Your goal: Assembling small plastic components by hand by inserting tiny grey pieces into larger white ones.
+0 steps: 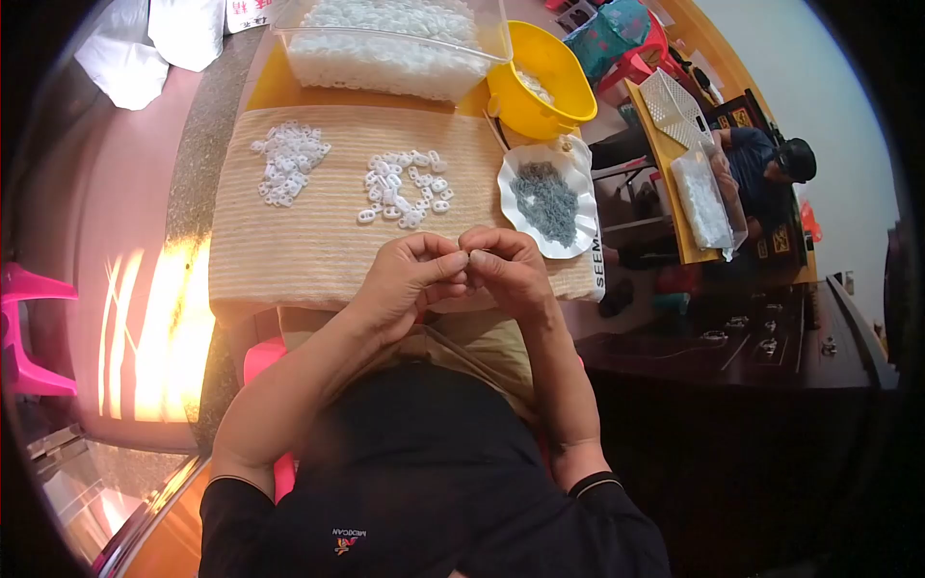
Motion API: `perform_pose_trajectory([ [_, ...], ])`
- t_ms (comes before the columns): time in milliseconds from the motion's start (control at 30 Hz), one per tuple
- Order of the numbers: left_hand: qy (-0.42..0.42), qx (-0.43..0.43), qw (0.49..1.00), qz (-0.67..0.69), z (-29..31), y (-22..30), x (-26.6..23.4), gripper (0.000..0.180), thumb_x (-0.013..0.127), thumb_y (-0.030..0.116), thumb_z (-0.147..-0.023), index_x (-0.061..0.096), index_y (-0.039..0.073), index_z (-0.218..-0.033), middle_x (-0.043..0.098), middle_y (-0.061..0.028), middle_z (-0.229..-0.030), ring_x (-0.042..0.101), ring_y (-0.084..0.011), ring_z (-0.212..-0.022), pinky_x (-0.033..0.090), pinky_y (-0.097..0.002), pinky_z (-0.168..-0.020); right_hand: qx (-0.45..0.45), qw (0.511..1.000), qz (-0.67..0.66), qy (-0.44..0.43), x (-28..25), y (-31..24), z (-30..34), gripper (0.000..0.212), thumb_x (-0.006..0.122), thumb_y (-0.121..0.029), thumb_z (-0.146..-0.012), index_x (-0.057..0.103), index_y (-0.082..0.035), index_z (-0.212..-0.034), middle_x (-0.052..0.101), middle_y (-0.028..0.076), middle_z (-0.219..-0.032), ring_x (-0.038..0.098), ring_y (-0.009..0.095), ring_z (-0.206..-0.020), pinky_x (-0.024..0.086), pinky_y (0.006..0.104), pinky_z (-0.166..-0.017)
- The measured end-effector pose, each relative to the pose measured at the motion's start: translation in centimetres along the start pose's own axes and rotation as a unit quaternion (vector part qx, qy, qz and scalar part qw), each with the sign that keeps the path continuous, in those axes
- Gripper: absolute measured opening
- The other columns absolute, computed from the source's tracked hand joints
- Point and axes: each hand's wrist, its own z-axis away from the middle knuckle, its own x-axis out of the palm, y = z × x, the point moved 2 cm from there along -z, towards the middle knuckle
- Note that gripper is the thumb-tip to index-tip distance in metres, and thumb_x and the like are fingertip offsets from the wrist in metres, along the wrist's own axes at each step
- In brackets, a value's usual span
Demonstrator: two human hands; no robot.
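L hand & R hand meet at cloth's 6 o'clock edge, fingertips pinched together on a tiny white piece. Risk: it slips, drops into lap—too small, grip thin.

Left hand and right hand pinch together over the striped cloth; white plastic pieces at twelve o'clock, grey bits on a plate at two.
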Motion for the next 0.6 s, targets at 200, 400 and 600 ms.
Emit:
perform_pose_trajectory([
  [200, -0.006, 0.009, 1.0, -0.004, -0.32, -0.35, 0.19, 0.011, 0.066, 0.006, -0.085, 0.06, 0.001, -0.093, 0.064, -0.0064, -0.083, 0.063, -0.0125, -0.072, 0.056, -0.0238, -0.065, 0.038, 0.997, -0.02, 0.062, 0.01, -0.29, 0.11, 0.017, 0.063, -0.003, -0.086, 0.062, 0.002, -0.102, 0.066, 0.008, -0.085, 0.063, 0.014, -0.069, 0.052, 0.0244, -0.06],
  [400, 0.003, 0.018, 1.0, -0.002, -0.08, -0.17, 0.36, 0.016, 0.065, 0.005, -0.086, 0.061, -0.001, -0.1, 0.064, -0.0063, -0.086, 0.063, -0.0117, -0.075, 0.056, -0.024, -0.069, 0.02, 0.996, 0.028, 0.087, 0.13, -0.13, 0.06, 0.016, 0.062, -0.003, -0.088, 0.061, 0.002, -0.103, 0.066, 0.008, -0.084, 0.063, 0.013, -0.069, 0.052, 0.0234, -0.059],
  [600, 0.043, 0.026, 0.999, 0.02, -0.24, -0.17, 0.02, 0.014, 0.065, 0.005, -0.086, 0.061, 0.0, -0.098, 0.064, -0.0064, -0.087, 0.062, -0.0119, -0.075, 0.056, -0.0239, -0.071, 0.015, 0.986, 0.123, 0.11, -0.22, 0.17, -0.03, 0.017, 0.063, -0.006, -0.087, 0.061, 0.003, -0.101, 0.065, 0.007, -0.085, 0.061, 0.01, -0.069, 0.05, 0.0205, -0.06],
])
